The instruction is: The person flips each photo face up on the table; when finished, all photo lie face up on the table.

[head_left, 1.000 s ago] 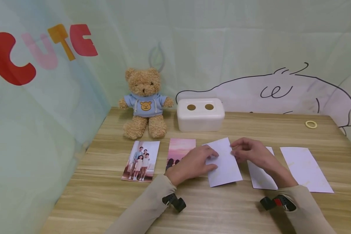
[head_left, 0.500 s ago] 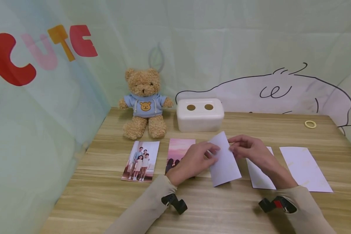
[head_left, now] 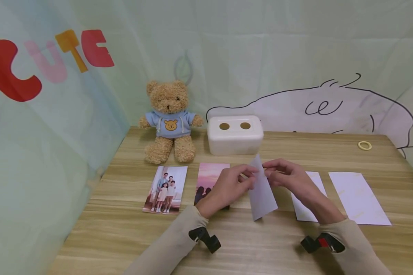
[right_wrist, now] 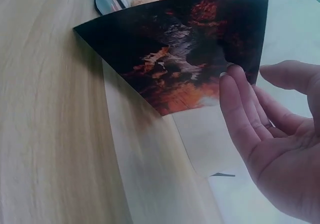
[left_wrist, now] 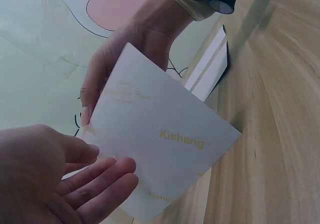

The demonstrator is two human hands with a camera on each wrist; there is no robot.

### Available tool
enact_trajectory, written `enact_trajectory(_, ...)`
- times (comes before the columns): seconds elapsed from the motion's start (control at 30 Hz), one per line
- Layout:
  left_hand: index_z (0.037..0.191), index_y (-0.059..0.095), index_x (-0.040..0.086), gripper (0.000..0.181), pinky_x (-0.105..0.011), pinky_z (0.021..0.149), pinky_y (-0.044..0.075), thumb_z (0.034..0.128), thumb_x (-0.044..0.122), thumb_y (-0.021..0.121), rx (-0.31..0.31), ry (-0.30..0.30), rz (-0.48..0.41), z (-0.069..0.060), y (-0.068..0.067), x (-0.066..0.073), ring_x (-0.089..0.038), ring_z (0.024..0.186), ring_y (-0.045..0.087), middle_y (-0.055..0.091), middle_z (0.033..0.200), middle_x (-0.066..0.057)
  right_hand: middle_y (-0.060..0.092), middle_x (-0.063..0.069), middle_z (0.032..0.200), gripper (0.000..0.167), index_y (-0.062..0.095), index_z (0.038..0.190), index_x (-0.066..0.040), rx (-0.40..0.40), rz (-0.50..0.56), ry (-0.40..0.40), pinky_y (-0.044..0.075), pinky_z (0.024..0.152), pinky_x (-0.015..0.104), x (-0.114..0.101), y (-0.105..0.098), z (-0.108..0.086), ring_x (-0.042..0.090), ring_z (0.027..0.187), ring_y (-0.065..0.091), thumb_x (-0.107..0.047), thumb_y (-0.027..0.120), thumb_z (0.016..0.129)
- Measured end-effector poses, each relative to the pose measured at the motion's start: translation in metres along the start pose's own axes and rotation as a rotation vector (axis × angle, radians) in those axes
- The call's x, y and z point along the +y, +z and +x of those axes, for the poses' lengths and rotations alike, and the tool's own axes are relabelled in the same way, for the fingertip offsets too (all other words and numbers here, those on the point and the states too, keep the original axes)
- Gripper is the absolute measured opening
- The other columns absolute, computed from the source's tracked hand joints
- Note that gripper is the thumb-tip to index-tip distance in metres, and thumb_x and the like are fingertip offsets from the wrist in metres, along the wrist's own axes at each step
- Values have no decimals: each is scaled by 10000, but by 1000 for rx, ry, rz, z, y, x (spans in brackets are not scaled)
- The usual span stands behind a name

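Above the table's middle, a photo print (head_left: 262,196) stands tilted between both hands. Its white back, with yellow "Xisheng" lettering, fills the left wrist view, while a dark picture with orange patches shows on its front (right_wrist: 190,49) in the right wrist view. My right hand (head_left: 294,183) pinches the print by its far edge, thumb and fingers on opposite sides. Against the white back, my left hand (head_left: 227,186) has its fingers extended and lightly bent, with the thumb also on that side. Whether the left thumb touches the print is hard to tell.
To the left lie a family photo (head_left: 166,189) and a pink sunset photo (head_left: 213,173), picture up. Two white-backed prints (head_left: 313,183) (head_left: 359,198) lie to the right. Behind sit a teddy bear (head_left: 170,122), a white box (head_left: 235,141) and a yellow ring (head_left: 364,145).
The print has turned from nearly flat to steeply tilted, its white back now facing left. My right hand has shifted slightly left with its edge; my left hand has barely moved.
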State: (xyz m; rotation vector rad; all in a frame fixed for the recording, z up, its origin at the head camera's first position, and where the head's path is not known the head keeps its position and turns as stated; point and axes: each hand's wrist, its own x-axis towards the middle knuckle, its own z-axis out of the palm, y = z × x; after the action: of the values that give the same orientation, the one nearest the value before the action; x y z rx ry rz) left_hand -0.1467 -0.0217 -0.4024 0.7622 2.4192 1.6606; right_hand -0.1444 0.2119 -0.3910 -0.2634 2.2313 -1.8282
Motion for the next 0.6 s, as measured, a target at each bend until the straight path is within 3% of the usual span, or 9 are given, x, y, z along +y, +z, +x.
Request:
enact_trajectory(0.17, 1275, 719, -1, 245, -238, 670, 581, 1039, 48, 671, 0, -14, -33, 0, 1, 1, -129, 779, 748, 751, 1043, -108, 703, 141, 1181, 386, 605, 1357, 74, -21, 29, 0, 603, 868, 359, 1, 2, 1, 241, 985, 721, -127, 660, 1033)
enact_trajectory(0.4, 1269, 720, 5, 245, -237, 653, 568, 1039, 81, 688, 18, -17, -8, 0, 1, 2, -69, 756, 727, 751, 1029, -87, 705, 138, 1222, 389, 620, 1365, 35, -24, 17, 5, 604, 888, 374, 3, 2, 1, 252, 1022, 729, -157, 679, 1031)
enact_trajectory(0.6, 1266, 722, 12, 244, -230, 635, 531, 1044, 107, 682, 37, -23, 12, 0, 1, 3, -41, 749, 710, 749, 1010, -65, 691, 183, 1205, 404, 596, 1394, 55, -73, 23, -49, 600, 894, 385, 3, 2, 1, 228, 1033, 720, -102, 661, 1028)
